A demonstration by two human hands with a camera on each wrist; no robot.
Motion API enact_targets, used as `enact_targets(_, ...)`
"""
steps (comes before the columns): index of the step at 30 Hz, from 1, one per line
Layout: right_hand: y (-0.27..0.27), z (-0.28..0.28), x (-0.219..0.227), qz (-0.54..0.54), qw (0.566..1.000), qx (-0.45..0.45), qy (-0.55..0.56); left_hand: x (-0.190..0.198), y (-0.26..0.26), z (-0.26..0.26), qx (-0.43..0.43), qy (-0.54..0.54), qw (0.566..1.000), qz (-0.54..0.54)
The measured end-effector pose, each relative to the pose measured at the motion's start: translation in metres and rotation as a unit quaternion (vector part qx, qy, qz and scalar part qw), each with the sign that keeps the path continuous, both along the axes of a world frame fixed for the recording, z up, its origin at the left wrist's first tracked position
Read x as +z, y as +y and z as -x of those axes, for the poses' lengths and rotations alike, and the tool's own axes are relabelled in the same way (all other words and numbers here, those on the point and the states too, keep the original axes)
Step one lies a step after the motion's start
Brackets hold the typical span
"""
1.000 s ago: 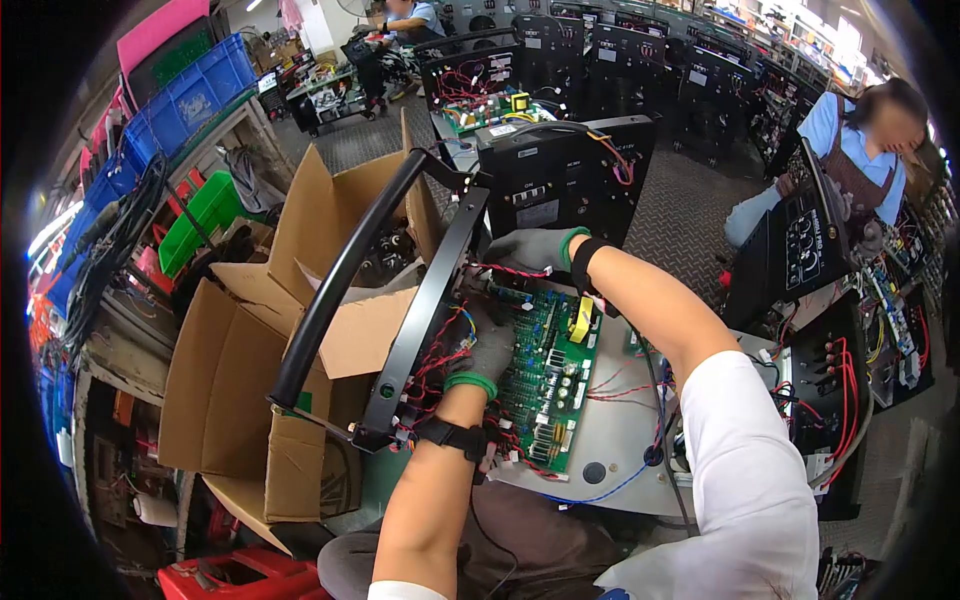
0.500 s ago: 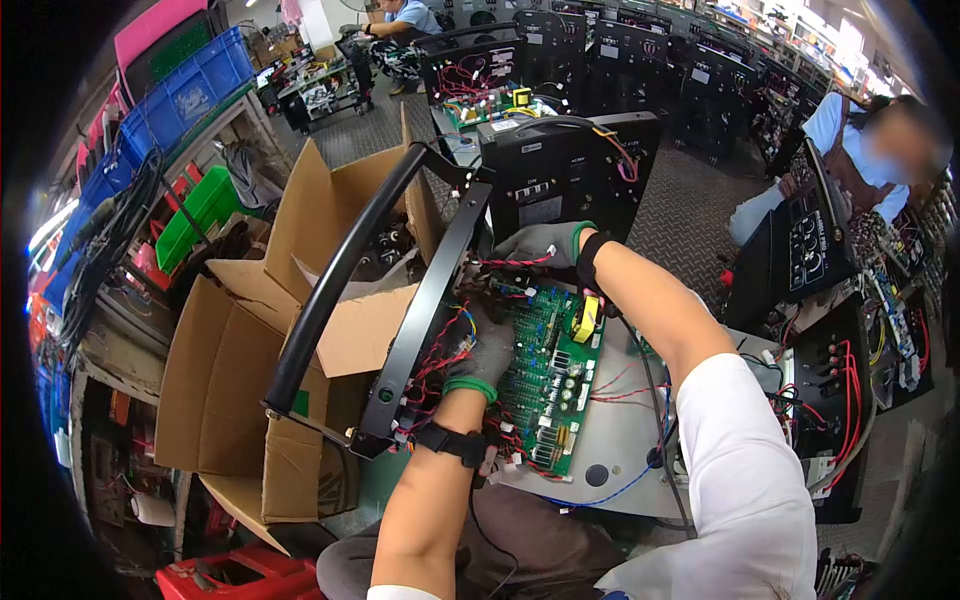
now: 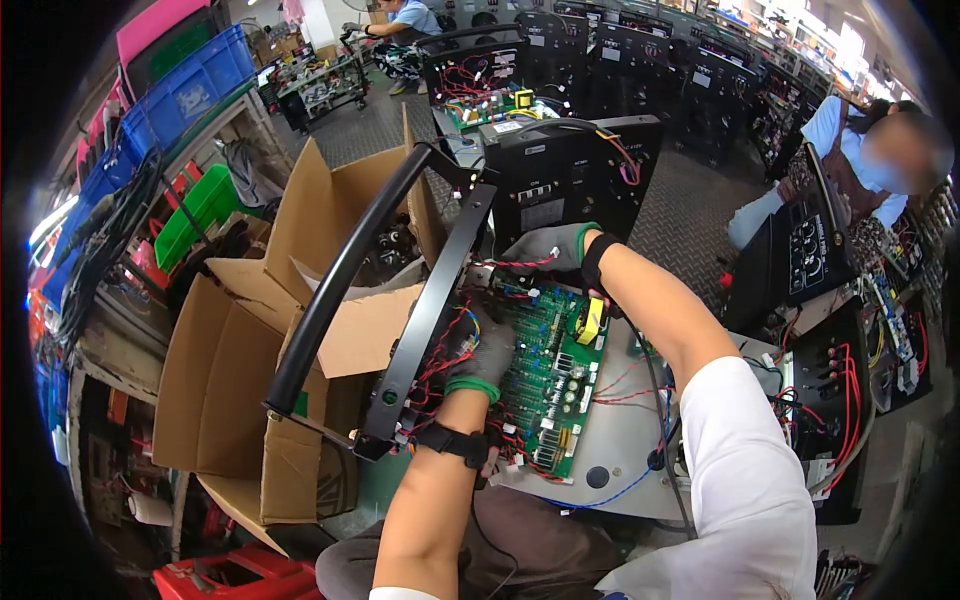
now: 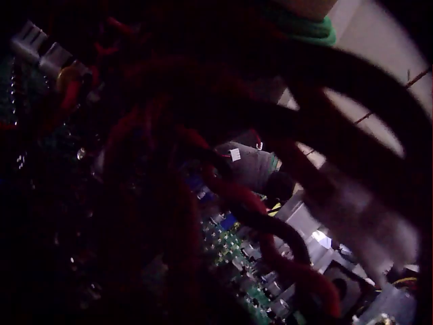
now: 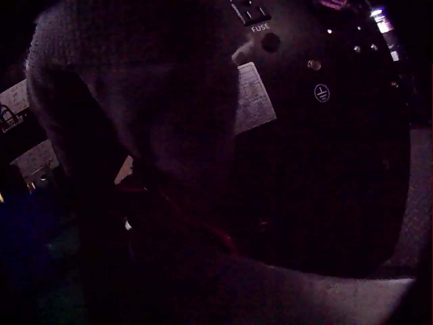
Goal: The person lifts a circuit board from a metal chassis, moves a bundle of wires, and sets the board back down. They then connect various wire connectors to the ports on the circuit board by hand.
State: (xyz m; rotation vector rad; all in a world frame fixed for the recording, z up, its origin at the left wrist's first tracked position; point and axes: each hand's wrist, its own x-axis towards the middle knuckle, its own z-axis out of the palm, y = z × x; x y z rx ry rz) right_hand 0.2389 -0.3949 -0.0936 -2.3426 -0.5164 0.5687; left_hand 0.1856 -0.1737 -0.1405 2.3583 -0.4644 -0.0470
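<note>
The gloved left hand [image 3: 487,350] reaches over the left side of the green circuit board [image 3: 555,385], among red and blue wires [image 3: 462,348] beside the black metal frame [image 3: 433,320]. Its fingertips are hidden. At the board's far edge, the gloved right hand [image 3: 545,247] has bent fingers [image 5: 162,128]; their tips are hidden. A twisted red wire with a white connector [image 3: 555,253] lies against this hand; whether it is gripped cannot be told. Dark, blurred wires [image 4: 260,223] cross the left wrist view, with part of the right hand [image 4: 250,166] behind.
An open cardboard box [image 3: 235,390] stands left of the frame and its black handle [image 3: 345,275]. Beyond the board is a black panel [image 3: 575,185]. More panels and wired assemblies [image 3: 835,375] are at the right, near a seated person [image 3: 865,160]. A red container [image 3: 235,575] sits lower left.
My right hand has shifted slightly right, and the white connector beside it has moved slightly up and right. My left hand stays among the wires with little visible movement.
</note>
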Motion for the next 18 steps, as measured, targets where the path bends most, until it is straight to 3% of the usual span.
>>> enact_targets(3,0.002,0.002,-0.002,0.039,0.998,-0.003,-0.055,-0.027,-0.001,-0.004,0.003,-0.063,0.998,-0.013)
enact_targets(5,0.006,-0.001,-0.002,0.039,0.997,-0.004,-0.066,-0.014,-0.001,0.0,0.008,-0.079,0.997,-0.002)
enact_targets(8,0.003,-0.014,-0.018,0.137,0.99,-0.022,-0.037,0.017,0.002,0.011,-0.012,-0.061,0.994,-0.091)
enact_targets(9,-0.007,-0.025,-0.042,0.167,0.963,0.096,-0.187,0.026,0.002,0.014,-0.014,-0.039,0.995,-0.092)
enact_targets(10,-0.014,-0.033,-0.056,0.191,0.9,0.211,-0.329,0.032,0.003,0.015,-0.015,-0.015,0.995,-0.093)
enact_targets(11,-0.012,-0.033,-0.054,0.191,0.9,0.213,-0.329,0.036,0.002,0.014,-0.013,-0.015,0.996,-0.092)
enact_targets(13,-0.008,-0.027,-0.048,0.166,0.912,0.191,-0.323,0.04,0.001,0.013,-0.032,0.057,0.984,-0.167)
enact_targets(14,0.001,-0.016,-0.034,0.167,0.912,0.192,-0.322,0.022,0.0,0.009,-0.031,0.057,0.984,-0.166)
enact_targets(15,0.016,0.0,-0.014,-0.007,0.992,-0.013,-0.123,-0.011,-0.002,0.002,-0.022,-0.024,0.987,-0.16)
enact_targets(16,0.024,0.009,-0.004,-0.18,0.955,-0.216,0.092,-0.029,-0.004,0.0,-0.012,-0.105,0.982,-0.154)
enact_targets(17,0.013,-0.003,-0.025,-0.179,0.955,-0.217,0.093,-0.031,-0.004,0.002,-0.013,-0.104,0.983,-0.154)
enact_targets(18,-0.008,-0.026,-0.062,-0.095,0.991,-0.091,-0.04,-0.031,-0.004,0.003,0.002,-0.139,0.979,-0.147)
